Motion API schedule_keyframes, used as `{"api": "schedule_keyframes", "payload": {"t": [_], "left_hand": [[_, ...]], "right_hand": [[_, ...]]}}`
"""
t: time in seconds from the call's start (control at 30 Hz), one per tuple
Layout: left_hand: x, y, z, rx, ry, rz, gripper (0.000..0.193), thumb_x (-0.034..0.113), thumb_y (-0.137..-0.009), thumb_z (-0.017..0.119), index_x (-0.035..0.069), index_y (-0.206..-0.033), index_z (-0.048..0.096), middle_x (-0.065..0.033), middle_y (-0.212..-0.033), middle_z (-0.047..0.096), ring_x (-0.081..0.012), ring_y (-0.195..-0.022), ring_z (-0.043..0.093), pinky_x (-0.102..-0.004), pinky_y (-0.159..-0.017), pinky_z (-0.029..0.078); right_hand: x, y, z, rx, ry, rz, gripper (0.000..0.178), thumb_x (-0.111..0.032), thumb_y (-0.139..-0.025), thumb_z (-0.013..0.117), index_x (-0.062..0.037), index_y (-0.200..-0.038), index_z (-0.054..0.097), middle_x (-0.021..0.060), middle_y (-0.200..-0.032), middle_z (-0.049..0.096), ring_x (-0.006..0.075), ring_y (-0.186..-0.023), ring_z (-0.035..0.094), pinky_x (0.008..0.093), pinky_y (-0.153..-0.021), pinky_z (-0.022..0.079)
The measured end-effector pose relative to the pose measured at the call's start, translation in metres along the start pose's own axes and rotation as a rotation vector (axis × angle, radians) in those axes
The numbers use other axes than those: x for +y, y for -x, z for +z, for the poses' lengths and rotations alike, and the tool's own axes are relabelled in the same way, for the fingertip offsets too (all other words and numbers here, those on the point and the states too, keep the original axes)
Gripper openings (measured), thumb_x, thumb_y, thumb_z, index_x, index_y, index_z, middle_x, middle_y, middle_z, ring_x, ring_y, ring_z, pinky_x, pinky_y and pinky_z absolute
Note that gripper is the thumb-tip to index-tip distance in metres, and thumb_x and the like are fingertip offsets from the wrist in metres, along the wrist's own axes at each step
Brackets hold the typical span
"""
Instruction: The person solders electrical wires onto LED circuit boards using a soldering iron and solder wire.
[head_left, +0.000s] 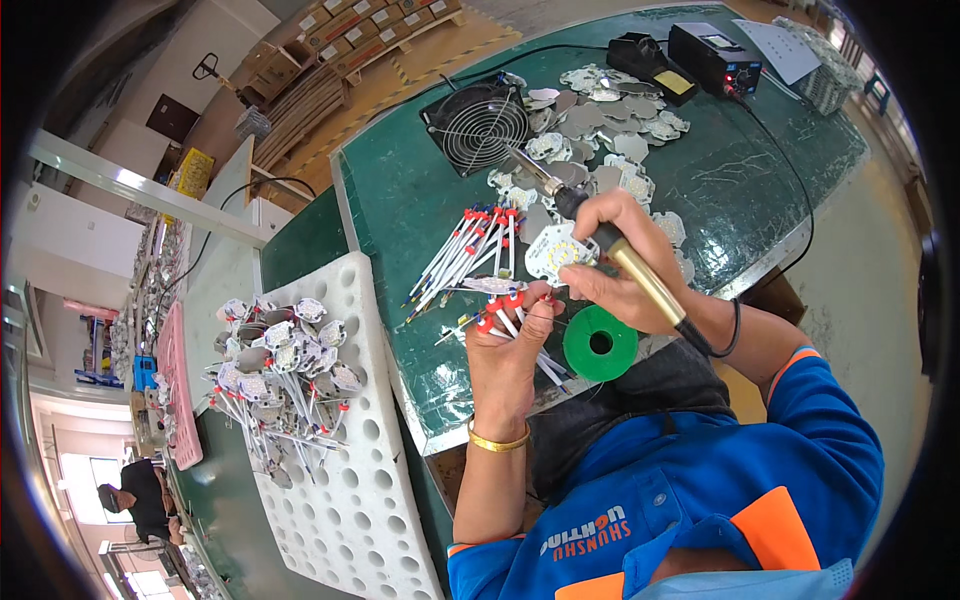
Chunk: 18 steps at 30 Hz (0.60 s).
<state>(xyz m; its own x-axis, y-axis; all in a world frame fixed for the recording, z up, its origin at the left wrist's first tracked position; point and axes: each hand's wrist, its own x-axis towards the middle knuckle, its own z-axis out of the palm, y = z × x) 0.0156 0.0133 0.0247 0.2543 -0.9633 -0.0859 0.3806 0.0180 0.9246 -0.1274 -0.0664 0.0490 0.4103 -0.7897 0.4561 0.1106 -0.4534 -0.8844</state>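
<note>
My right hand [625, 265] is closed round a soldering iron [632, 268], whose metal tip points up and left, over the board pile. Its thumb and a finger also pinch a white LED circuit board [556, 254]. Just left of it, my left hand [510, 355] grips several white wires with red ends [506, 318], which fan out below the fingers. Close beside both hands stands a green solder spool [600, 343]. A bundle of similar red-ended white wires [462, 250] lies on the green table, beyond my left hand.
Loose round circuit boards [610, 125] pile up on the table [745, 190], beside a black fan with a wire guard [478, 125]. A soldering station [713, 62] and iron stand [652, 68] sit at the far right. Wired boards [285, 350] heap on a holed white foam tray [365, 470] at left.
</note>
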Motion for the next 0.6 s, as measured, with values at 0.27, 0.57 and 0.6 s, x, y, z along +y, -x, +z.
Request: {"api": "schedule_keyframes", "payload": {"t": [0.27,0.57,0.6], "left_hand": [[0.000,0.002,-0.002,0.028,-0.052,0.087,0.018,0.009,-0.080,0.064,0.000,-0.095,0.059,-0.0036,-0.082,0.061,-0.0100,-0.072,0.054,-0.0242,-0.066,0.045],[0.013,0.008,0.009,-0.010,-0.034,0.104,0.019,0.006,-0.080,0.063,-0.001,-0.096,0.057,-0.0065,-0.082,0.061,-0.0137,-0.074,0.058,-0.0234,-0.061,0.043],[0.012,0.008,0.008,-0.022,-0.014,0.098,0.020,0.008,-0.080,0.064,-0.001,-0.097,0.058,-0.0063,-0.083,0.062,-0.0129,-0.078,0.060,-0.0233,-0.064,0.045]], "right_hand": [[-0.003,0.004,-0.001,-0.127,0.283,-0.424,0.028,-0.001,-0.073,0.062,-0.0054,-0.094,0.044,0.0107,-0.083,0.055,0.0281,-0.069,0.059,0.0332,-0.059,0.046],[-0.004,0.001,-0.003,0.028,0.245,-0.198,0.034,-0.003,-0.071,0.066,-0.0054,-0.096,0.044,0.0062,-0.083,0.052,0.0128,-0.058,0.053,0.0248,-0.052,0.042],[-0.003,0.000,-0.002,0.028,0.242,-0.236,0.033,-0.003,-0.070,0.066,-0.0055,-0.096,0.044,0.0055,-0.082,0.052,0.0129,-0.058,0.053,0.0252,-0.052,0.042]]}}
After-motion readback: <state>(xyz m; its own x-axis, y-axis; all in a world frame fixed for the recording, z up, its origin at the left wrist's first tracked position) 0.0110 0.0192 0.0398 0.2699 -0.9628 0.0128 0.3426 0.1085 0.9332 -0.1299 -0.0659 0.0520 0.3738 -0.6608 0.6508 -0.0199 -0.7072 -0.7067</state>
